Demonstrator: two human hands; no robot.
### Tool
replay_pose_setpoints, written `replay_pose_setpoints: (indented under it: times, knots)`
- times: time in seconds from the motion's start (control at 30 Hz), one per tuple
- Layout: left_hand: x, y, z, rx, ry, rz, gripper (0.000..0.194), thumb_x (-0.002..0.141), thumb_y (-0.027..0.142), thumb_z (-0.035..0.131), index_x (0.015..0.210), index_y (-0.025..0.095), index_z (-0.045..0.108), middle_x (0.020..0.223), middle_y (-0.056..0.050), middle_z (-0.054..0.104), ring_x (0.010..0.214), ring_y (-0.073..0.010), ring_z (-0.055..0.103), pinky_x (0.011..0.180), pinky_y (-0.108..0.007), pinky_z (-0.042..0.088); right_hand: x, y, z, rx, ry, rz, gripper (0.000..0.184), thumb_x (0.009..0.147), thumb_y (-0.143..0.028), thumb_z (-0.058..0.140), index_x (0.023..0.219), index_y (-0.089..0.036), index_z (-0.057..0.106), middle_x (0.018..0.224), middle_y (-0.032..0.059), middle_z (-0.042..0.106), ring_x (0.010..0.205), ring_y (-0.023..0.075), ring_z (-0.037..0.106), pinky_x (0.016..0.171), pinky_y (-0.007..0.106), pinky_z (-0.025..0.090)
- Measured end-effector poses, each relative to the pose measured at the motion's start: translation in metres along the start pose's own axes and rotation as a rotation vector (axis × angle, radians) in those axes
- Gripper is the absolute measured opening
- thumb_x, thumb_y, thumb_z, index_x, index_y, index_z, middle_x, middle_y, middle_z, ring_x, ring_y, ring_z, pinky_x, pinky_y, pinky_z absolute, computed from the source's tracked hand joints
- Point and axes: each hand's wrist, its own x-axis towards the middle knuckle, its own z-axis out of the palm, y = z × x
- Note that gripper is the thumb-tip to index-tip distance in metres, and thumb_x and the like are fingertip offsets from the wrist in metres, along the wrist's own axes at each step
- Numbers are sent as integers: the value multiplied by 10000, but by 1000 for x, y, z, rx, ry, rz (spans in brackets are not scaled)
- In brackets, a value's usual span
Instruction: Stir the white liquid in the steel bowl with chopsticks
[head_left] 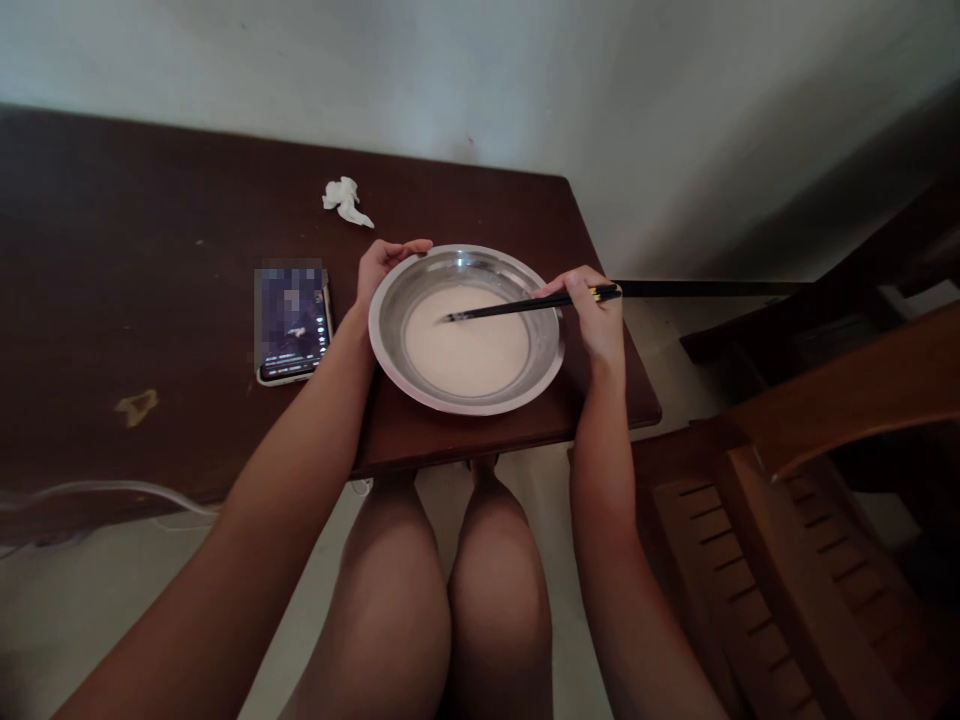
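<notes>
A wide metal basin (388, 352) stands near the front right corner of the dark table. Pale, creamy liquid (465, 355) covers its bottom. My left hand (382, 265) grips the basin's far left rim, with the fingers curled along its outer side and partly hidden. In my right hand (592, 305) is a pair of black chopsticks (525, 305), held closed together and nearly level. Their tips point left and reach down to the liquid near its middle. The right hand is just beside the basin's right rim.
A phone (294, 325) with a lit screen lies left of the basin. Behind it is a crumpled white tissue (346, 200). A white cable (120, 487) runs along the table's front left edge. Wooden chairs (750, 540) stand to the right, and a pale wall (375, 80) backs the table (150, 230).
</notes>
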Motion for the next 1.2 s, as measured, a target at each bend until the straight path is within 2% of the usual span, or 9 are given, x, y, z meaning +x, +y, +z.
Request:
replay_pose_setpoints:
  times: [0.13, 0.33, 0.5, 0.57, 0.7, 0.8, 0.9, 1.1, 1.2]
  knots:
    - [0, -1, -1, -47, -53, 2, 227, 753, 239, 452, 732, 150, 659, 632, -27, 668, 572, -146, 625, 592, -243, 519, 2, 3, -3, 63, 123, 18, 352, 861, -457, 476, 650, -219, 627, 578, -50, 592, 581, 95, 630, 670, 276, 514]
    - [-1, 0, 1, -29, -26, -3, 242, 790, 237, 433, 709, 161, 648, 607, -25, 657, 555, -135, 621, 598, -231, 513, 1, 3, 1, 58, -3, 9, 330, 832, -473, 518, 665, -216, 642, 578, -48, 605, 626, 107, 651, 666, 268, 520]
    - [-1, 1, 1, 9, -8, 5, 237, 801, 252, 429, 743, 186, 649, 606, -18, 655, 583, -150, 629, 616, -251, 521, 2, 4, -3, 40, 133, 20, 368, 847, -503, 470, 673, -215, 620, 566, -54, 593, 574, 91, 643, 655, 260, 523]
    - [-1, 1, 0, 12, -10, 7, 226, 779, 245, 436, 754, 185, 654, 609, -21, 660, 589, -158, 628, 608, -258, 523, 2, 5, -3, 61, 121, 45, 375, 846, -514, 465, 678, -215, 616, 552, -55, 583, 546, 91, 637, 614, 253, 519]
    - [0, 1, -1, 12, -13, -5, 213, 765, 232, 442, 745, 198, 651, 610, -25, 663, 612, -166, 633, 610, -259, 520, 1, 5, 0, 57, 3, 44, 340, 812, -518, 523, 684, -221, 626, 579, -51, 605, 609, 107, 658, 624, 258, 528]
    - [1, 1, -1, -15, -27, -4, 210, 761, 224, 440, 725, 193, 645, 609, -18, 662, 590, -148, 622, 600, -242, 515, 2, 4, -1, 21, 47, 16, 360, 812, -530, 514, 669, -218, 621, 594, -43, 613, 646, 112, 665, 682, 275, 536]
    - [0, 1, 0, -27, -41, -10, 227, 755, 225, 432, 709, 166, 647, 604, -25, 658, 559, -137, 610, 580, -237, 508, 3, 4, -3, 29, 128, 35, 393, 831, -544, 469, 673, -215, 612, 581, -42, 602, 594, 104, 652, 661, 274, 535]
    - [-1, 2, 1, -16, -25, -25, 246, 790, 234, 416, 695, 169, 634, 613, -21, 655, 560, -133, 617, 585, -234, 504, 1, 3, 0, 54, -6, 16, 325, 826, -483, 525, 668, -219, 628, 591, -44, 609, 646, 111, 662, 699, 282, 534]
    - [0, 2, 0, -34, -27, -9, 261, 768, 220, 409, 699, 146, 650, 604, -20, 652, 554, -127, 612, 565, -222, 501, 3, 4, -1, 24, 90, -3, 347, 834, -491, 505, 658, -214, 618, 607, -46, 608, 646, 104, 660, 705, 277, 526]
